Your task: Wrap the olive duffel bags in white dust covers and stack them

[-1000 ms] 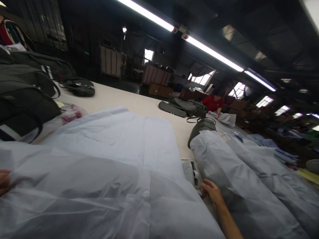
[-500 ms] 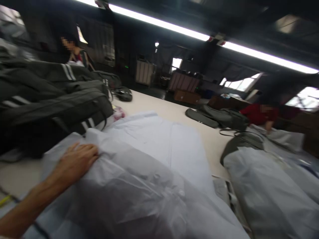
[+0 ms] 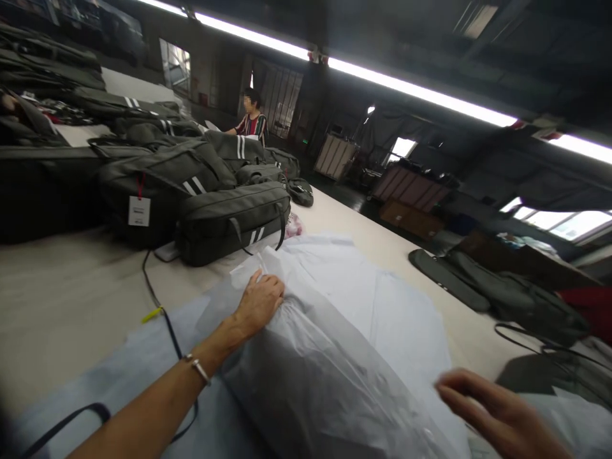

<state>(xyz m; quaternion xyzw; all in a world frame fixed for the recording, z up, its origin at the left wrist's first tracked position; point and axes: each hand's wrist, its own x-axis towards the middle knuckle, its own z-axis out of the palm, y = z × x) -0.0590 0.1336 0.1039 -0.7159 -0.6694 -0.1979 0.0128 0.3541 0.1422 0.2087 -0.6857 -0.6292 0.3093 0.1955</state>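
A large translucent white plastic bag (image 3: pixel 329 376) lies in front of me, with something dark showing through it. My left hand (image 3: pixel 261 299) has its fingers closed on the bag's upper left edge, bunching the film. To the right of the bag, my right hand (image 3: pixel 497 408) is in the air, blurred by motion; its fingers are bent, a gap shows between them, and it holds nothing I can see. White sheeting (image 3: pixel 411 319) spreads flat beyond the bag. A dark cord (image 3: pixel 172 335) with a yellow tab runs beside my left forearm.
Several dark grey bags with white stripes, such as this one (image 3: pixel 234 223), stand on the pale table (image 3: pixel 62 293) at left; one carries a white tag (image 3: pixel 139 211). More dark bags (image 3: pixel 516 293) lie at right. A person (image 3: pixel 253 121) works at the far side.
The view has swung left, bringing more of the grey bags into sight. My right hand has come into view at the right. My left hand still grips the plastic bag.
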